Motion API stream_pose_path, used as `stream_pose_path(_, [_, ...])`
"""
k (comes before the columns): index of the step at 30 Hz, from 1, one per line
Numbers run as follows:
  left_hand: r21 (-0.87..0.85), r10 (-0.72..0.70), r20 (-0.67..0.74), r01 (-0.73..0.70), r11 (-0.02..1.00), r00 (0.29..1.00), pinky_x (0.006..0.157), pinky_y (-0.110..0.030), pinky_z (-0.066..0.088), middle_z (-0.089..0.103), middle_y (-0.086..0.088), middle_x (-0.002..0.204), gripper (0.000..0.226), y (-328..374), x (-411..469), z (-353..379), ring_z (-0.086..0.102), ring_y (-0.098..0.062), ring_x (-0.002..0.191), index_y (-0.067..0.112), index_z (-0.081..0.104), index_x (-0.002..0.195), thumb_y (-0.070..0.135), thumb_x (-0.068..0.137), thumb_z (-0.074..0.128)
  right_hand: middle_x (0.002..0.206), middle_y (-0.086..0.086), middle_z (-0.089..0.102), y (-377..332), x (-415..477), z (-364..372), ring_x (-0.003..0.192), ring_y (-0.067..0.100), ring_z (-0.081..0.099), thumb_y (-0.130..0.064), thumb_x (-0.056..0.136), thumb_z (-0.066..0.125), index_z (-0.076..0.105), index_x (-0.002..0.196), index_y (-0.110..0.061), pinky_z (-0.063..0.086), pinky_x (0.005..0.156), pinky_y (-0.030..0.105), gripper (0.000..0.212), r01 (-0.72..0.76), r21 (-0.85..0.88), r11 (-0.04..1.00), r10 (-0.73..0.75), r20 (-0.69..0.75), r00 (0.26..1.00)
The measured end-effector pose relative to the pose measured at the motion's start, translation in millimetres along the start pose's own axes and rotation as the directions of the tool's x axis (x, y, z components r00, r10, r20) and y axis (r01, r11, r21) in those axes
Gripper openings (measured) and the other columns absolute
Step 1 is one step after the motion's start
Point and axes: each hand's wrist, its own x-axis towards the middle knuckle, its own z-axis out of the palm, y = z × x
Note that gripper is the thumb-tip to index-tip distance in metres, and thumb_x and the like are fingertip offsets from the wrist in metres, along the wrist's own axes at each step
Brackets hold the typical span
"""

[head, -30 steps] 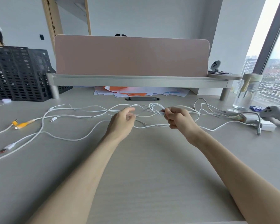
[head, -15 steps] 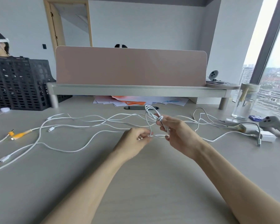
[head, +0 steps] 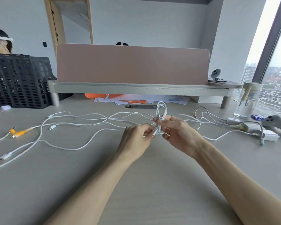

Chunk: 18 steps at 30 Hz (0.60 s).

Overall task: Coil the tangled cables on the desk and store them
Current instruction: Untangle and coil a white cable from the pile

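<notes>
I see one desk (head: 152, 184) filling the view, with one pink divider panel (head: 131, 64) standing on one long shelf riser (head: 136, 90) at its far side. One black mesh crate (head: 18, 80) sits at the far left; I cannot tell what is in it. Under the riser lies one loose pile of papers (head: 136, 99), white with orange among them. At the far right stands one clear jar (head: 247, 101); its contents are too unclear for me to name. Beside it I count one grey controller (head: 277, 124) and one white charger block (head: 270, 135).

Loose white cables (head: 81, 120) sprawl across the desk from left to right; they cross too much for me to count them surely. One orange-and-yellow plug pair (head: 20, 132) lies at the left.

One small coiled white cable (head: 161, 117) is raised above the desk centre, between my two hands, its loop standing upright. My right hand (head: 178, 133) is closed around the coil's middle. My left hand (head: 136, 140) pinches the cable's end (head: 153, 134), just beside the coil, fingers drawn narrow.
</notes>
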Motion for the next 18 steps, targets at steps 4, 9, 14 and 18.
stream_pose_path(4, [-0.192,-0.047,0.115,0.069,0.979,0.992,0.081,-0.029,0.051,0.072,0.009,0.082,0.010,0,0,4,0.066,-0.007,0.082,0.024,0.069,0.090,0.017,0.088,0.062,0.076,0.003,0.065,-4,0,-3,0.067,0.015,0.059,0.000,0.087,0.065,0.053,0.116,-0.005,0.048,0.067,0.024,0.032,0.023,0.142,0.990,-0.022,-0.004,1.000])
stream_pose_path(9, [-0.239,-0.063,0.160,0.101,0.966,0.985,0.084,-0.023,0.047,0.073,0.007,0.086,0.016,-1,-3,14,0.066,-0.007,0.087,0.021,0.070,0.102,0.016,0.090,0.063,0.090,0.007,0.069,-3,0,-1,0.072,0.017,0.066,0.000,0.085,0.069,0.052,0.115,-0.007,0.054,0.063,0.023,0.036,0.042,0.202,0.979,-0.026,-0.080,0.996])
stream_pose_path(14, [-0.225,-0.074,0.105,0.096,0.970,0.992,0.081,-0.022,0.049,0.073,0.010,0.089,0.020,3,-5,15,0.066,-0.007,0.086,0.024,0.072,0.104,0.015,0.090,0.062,0.080,0.006,0.063,-2,1,-3,0.077,0.019,0.072,-0.015,0.090,0.070,0.049,0.109,-0.011,0.056,0.062,0.024,0.029,0.079,0.303,0.950,-0.011,-0.220,0.975])
stream_pose_path(18, [-0.161,-0.029,0.019,0.032,0.986,0.999,0.083,-0.024,0.050,0.070,0.010,0.088,0.013,7,-5,13,0.064,-0.004,0.084,0.022,0.071,0.096,0.015,0.087,0.064,0.076,0.005,0.073,-2,-1,-3,0.082,0.022,0.075,-0.012,0.085,0.075,0.043,0.101,-0.016,0.056,0.063,0.021,0.036,0.138,0.222,0.965,-0.056,-0.344,0.937])
